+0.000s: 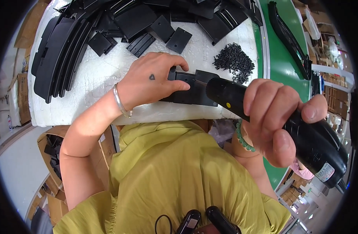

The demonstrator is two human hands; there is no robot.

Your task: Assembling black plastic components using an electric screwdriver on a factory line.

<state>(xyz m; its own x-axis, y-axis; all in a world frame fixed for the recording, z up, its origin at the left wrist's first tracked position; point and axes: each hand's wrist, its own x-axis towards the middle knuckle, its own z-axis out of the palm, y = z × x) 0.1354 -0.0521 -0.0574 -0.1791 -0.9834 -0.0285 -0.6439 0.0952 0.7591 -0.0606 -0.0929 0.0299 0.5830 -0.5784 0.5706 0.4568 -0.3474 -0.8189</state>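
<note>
Bright light falls on the white work surface [101, 74], while edges bend into black corners.

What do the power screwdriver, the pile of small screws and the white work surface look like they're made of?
Power screwdriver: probably glossy black plastic, going by its smooth, reflective casing. Screws: likely black-coated metal, though too small to be sure. White work surface: perhaps foam under clear film, given its wrinkled sheen.
</note>
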